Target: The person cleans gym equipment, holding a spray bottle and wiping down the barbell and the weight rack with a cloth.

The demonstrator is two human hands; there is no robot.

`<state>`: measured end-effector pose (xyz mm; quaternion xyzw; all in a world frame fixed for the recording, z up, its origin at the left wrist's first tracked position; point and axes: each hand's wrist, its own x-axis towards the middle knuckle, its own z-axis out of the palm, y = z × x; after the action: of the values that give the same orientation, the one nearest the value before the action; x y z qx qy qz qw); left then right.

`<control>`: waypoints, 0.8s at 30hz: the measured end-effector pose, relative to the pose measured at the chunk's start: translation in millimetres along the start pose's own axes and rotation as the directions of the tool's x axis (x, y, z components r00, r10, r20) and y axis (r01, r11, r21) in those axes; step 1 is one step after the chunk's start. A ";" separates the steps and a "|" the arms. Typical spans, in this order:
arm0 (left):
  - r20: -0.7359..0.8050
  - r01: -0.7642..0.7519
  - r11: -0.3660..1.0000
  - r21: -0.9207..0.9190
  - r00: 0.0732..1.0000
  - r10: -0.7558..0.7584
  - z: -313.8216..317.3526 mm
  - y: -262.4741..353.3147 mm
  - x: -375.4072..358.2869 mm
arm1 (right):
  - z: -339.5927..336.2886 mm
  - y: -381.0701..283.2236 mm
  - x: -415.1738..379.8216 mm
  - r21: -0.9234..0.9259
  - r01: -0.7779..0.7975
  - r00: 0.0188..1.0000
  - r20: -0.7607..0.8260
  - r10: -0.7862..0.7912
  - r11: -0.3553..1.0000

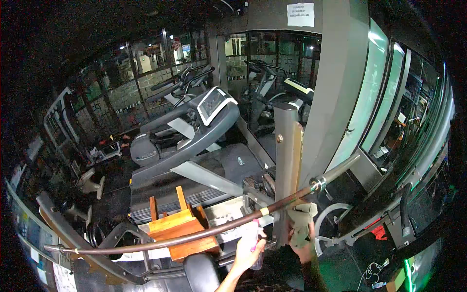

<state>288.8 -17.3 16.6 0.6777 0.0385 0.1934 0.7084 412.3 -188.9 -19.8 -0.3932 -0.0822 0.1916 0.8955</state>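
Note:
My left hand (pixel 245 253) is closed around a spray bottle (pixel 254 233) with a white and pink top, just below the long metal bar (pixel 221 225). To its right, my right hand (pixel 305 250) grips a greyish cloth (pixel 302 219). The cloth lies against the side of the grey upright post (pixel 286 165), under the bar. The bar runs across in front of me, past the post to a metal collar (pixel 318 184) on the right. Part of the bottle's lower body is hidden by my hand.
An upturned wooden stool (pixel 182 228) lies behind the bar, with a black padded seat (pixel 200 272) nearer me. A treadmill (pixel 214 109) stands beyond it. White cables (pixel 374 275) lie on the floor at right, near a red cloth (pixel 379 232). Glass doors (pixel 362 97) are at the right.

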 end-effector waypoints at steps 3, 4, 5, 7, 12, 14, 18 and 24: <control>-0.025 -0.020 0.970 0.240 0.999 0.027 14.8 -8.7 27.0 | -17.1 -7.6 3.9 0.405 -0.118 0.977 -0.113 0.178 0.906; -0.005 -0.124 0.945 0.302 0.991 0.132 18.4 -14.5 37.6 | -14.9 -12.4 1.2 0.476 -0.094 0.971 -0.150 0.186 0.874; 0.023 -0.233 0.903 0.360 0.970 0.241 22.7 -17.5 48.1 | -20.6 -13.1 4.8 0.510 -0.089 0.965 -0.170 0.202 0.855; -0.035 -0.151 0.972 0.179 0.987 0.159 34.9 -14.7 59.7 | -32.0 -14.5 12.3 0.575 -0.074 0.950 -0.209 0.234 0.814; -0.035 -0.085 0.988 0.126 0.995 0.090 49.5 -18.1 87.2 | -53.2 -19.3 27.6 0.504 -0.102 0.977 -0.110 0.181 0.858; -0.045 -0.097 0.986 0.136 0.994 0.104 52.4 -17.0 93.9 | -56.9 -22.5 32.1 0.462 -0.108 0.975 -0.126 0.186 0.880; -0.063 -0.080 0.989 0.123 0.994 0.089 56.7 -4.8 106.2 | -29.1 -44.5 41.5 0.436 -0.086 0.951 -0.232 0.204 0.896; -0.124 -0.094 0.956 0.277 0.983 0.133 58.2 22.9 123.7 | -45.5 -46.5 53.5 0.477 -0.059 0.977 -0.151 0.148 0.877</control>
<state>416.2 -31.8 69.2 0.7537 0.0757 0.2742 0.5924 487.6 -226.3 -16.6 -0.1843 0.0703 0.2167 0.9561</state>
